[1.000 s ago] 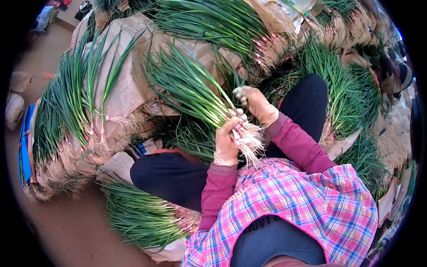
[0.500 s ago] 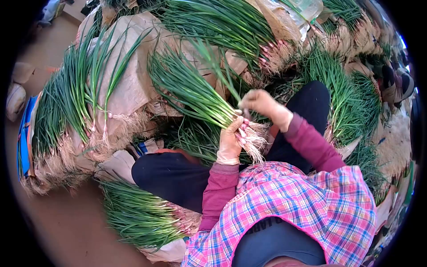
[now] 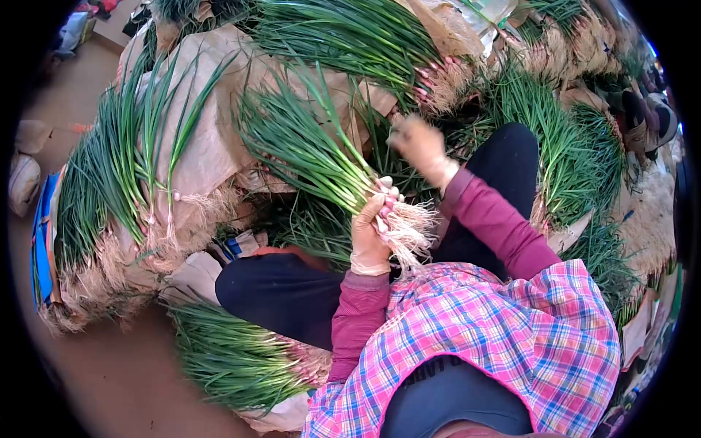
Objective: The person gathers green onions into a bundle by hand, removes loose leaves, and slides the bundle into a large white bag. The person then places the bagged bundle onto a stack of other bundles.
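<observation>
In the head view my left hand (image 3: 371,237) is wrapped round a bunch of spring onions (image 3: 321,157) just above their pinkish bulbs. Pale, stringy roots (image 3: 406,228) hang out on its right side, and the long green leaves fan up and to the left. My right hand (image 3: 420,144) is raised above and right of the bulbs, apart from the bunch. Motion blurs its fingers, so I cannot make out whether they hold anything. Both hands seem to have pale, thin gloves on.
Loose spring onions (image 3: 139,157) lie over brown sacking (image 3: 208,95) at left. A large pile (image 3: 350,36) is at the top, another (image 3: 548,146) at right. More (image 3: 241,358) lie beside my bent left knee (image 3: 281,288). Leaves cover the ground between my legs.
My right hand has moved up and slightly left, away from the bulbs. The spring onion it held at the bunch now appears to rest with the others in my left hand.
</observation>
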Available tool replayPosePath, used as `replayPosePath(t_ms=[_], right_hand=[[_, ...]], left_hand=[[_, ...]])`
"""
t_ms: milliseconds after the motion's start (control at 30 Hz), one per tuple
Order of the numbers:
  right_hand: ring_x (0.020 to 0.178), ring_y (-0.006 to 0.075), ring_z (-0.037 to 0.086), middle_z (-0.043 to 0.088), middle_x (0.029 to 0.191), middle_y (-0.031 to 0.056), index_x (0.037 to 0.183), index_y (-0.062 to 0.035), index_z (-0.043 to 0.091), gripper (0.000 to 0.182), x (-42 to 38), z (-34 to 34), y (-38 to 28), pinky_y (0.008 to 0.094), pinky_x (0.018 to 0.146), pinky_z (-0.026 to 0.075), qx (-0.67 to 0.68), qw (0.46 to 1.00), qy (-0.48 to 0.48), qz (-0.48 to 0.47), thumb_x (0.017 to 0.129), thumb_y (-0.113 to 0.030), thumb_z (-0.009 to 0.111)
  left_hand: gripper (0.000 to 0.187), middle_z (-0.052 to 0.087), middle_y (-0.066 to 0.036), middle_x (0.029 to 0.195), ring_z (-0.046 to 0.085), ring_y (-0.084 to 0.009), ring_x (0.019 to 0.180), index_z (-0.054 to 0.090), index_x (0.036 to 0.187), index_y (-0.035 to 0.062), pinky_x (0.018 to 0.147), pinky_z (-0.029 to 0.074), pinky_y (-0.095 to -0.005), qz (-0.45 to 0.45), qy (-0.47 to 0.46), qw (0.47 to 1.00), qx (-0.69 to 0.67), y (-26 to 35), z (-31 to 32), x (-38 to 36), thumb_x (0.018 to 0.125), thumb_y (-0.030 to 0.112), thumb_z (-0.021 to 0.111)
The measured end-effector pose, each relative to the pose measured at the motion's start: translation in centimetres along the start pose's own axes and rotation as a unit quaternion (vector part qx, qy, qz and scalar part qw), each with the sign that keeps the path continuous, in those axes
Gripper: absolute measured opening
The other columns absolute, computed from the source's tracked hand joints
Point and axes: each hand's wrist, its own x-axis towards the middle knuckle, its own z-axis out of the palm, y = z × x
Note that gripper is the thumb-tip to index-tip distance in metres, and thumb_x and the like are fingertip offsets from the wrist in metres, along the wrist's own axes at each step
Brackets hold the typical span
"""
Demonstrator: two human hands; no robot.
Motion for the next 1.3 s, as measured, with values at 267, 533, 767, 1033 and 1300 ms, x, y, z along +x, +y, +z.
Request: replayPosePath(t_ms=[267,533,767,1033,1300], right_hand=[[0.079,0.0306,0.061,0.062,0.083,0.0119,0.085,-0.0067,0.065,0.019,3.7,-3.8,1.7,0.0403,0.071,0.049,0.035,0.997,-0.061,-0.012,0.078,-0.023,0.073],[0.070,0.0057,0.054,0.061,0.084,-0.0009,0.110,-0.0031,0.059,0.031,-2.3,-1.3,-2.8,0.0211,0.064,0.045,0.561,0.747,-0.305,0.187,0.093,-0.028,0.064],[0.082,0.0340,0.064,0.066,0.084,0.0128,0.093,-0.0099,0.068,0.014,5.8,-0.7,2.3,0.0436,0.071,0.050,-0.020,0.987,0.142,0.070,0.083,-0.020,0.066],[0.082,0.0325,0.062,0.063,0.086,0.0102,0.095,-0.0107,0.067,0.020,2.1,-1.2,0.8,0.0437,0.074,0.049,0.029,0.993,-0.039,-0.103,0.081,-0.024,0.069],[0.066,0.0042,0.056,0.068,0.084,0.0008,0.109,-0.0080,0.059,0.014,2.9,-3.6,2.4,0.0189,0.059,0.044,0.483,0.867,-0.075,0.098,0.099,-0.015,0.051]], left_hand=[[0.038,0.058,-0.013,0.121,0.058,-0.0256,0.109,0.049,0.124,0.0023,0.100,0.047,-0.0400,0.046,0.035,0.998,0.010,-0.5,-0.2,0.8,0.087,0.000,0.058],[0.023,0.066,-0.012,0.094,0.065,-0.0202,0.085,0.058,0.110,-0.0038,0.083,0.054,-0.0316,-0.020,0.060,0.994,0.089,-0.9,-1.6,0.9,0.087,-0.001,0.058],[0.029,0.062,-0.013,0.107,0.061,-0.0214,0.091,0.054,0.115,0.0024,0.084,0.053,-0.0339,0.098,0.012,0.995,0.009,-0.3,2.1,-0.9,0.086,0.000,0.059],[0.045,0.062,-0.009,0.102,0.061,-0.0222,0.094,0.050,0.128,0.0029,0.089,0.052,-0.0369,0.051,-0.028,0.997,-0.042,0.5,0.6,-0.1,0.084,0.000,0.060],[0.052,0.062,-0.007,0.101,0.061,-0.0236,0.097,0.048,0.133,0.0070,0.099,0.048,-0.0473,0.044,0.009,0.998,-0.036,0.2,0.7,-0.3,0.083,0.000,0.060]])
